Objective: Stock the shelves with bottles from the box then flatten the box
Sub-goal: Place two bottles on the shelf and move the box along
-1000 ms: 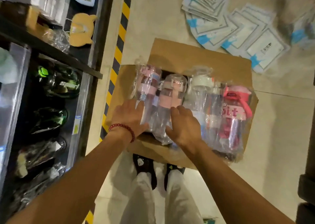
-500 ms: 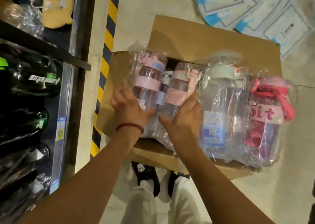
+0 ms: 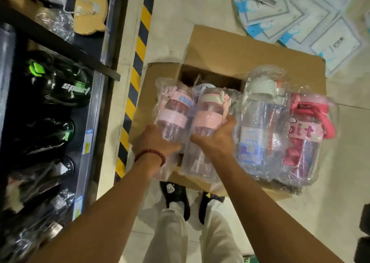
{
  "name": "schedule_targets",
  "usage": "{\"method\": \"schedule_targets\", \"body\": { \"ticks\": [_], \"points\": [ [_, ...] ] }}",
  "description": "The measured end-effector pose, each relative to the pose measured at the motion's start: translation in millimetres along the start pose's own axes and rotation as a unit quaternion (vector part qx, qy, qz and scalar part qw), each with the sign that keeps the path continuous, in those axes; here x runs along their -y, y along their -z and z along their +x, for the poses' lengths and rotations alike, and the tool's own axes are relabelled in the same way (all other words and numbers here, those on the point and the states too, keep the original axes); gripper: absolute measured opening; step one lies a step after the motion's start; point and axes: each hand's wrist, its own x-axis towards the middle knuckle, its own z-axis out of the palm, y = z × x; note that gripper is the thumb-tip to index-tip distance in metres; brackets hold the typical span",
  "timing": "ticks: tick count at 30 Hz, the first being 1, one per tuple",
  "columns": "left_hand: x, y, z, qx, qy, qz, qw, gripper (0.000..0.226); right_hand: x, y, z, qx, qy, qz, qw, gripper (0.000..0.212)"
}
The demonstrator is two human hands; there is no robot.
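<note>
Left hand (image 3: 158, 142) grasps the left pink bottle (image 3: 173, 118) low on its body, fingers wrapped round the bagged base. Right hand (image 3: 216, 140) grasps the second pink bottle (image 3: 208, 122) mid-body, thumb across the front, fingers behind. One bottle per hand, both in clear wrap.

Both bottles sit over the near-left part of the box (image 3: 250, 56), caps at 12 o'clock, bases at 6 toward the person. Long axes are roughly parallel and touching side by side, running out from each palm toward 12.

A blue-capped bottle (image 3: 202, 87) peeks between them, deeper in. At 3 o'clock of the right hand, just beside it: white-cap bottle (image 3: 260, 122), then red-cap bottle (image 3: 306, 134), both lying on the box.

Key relation: shelf (image 3: 88, 134) is at 9 o'clock of the hands, across the striped floor tape (image 3: 138, 62). Left hand is nearer. Its black bottles (image 3: 60, 86) lie caps toward the aisle.

My read: the next move is a leftward swing, left bottle in first. Slippery wrap could let a bottle slide; hold the body, not the loose film.
</note>
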Motion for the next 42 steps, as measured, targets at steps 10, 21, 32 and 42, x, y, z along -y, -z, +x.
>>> {"method": "schedule_targets", "body": {
  "ticks": [10, 21, 32, 42],
  "points": [
    [11.2, 90.9, -106.1, -0.032, -0.015, -0.265, 0.964, 0.093, 36.3, 48.8, -118.1, 0.092, 0.086, 0.118, 0.985, 0.106],
    [-30.9, 241.5, -270.2, -0.154, -0.141, -0.439, 0.874, 0.081, 179.1, 151.2, -226.3, 0.193, 0.257, 0.159, 0.934, 0.111],
    [-29.5, 319.0, -450.1, -0.374, -0.179, -0.496, 0.763, 0.079, 277.3, 197.7, -350.8, 0.346, 0.422, 0.127, 0.828, 0.083],
    [79.2, 312.7, -586.8, -0.56, -0.088, -0.495, 0.658, 0.1, 292.4, 130.9, -474.7, 0.548, 0.46, 0.047, 0.697, 0.08]
  ]
}}
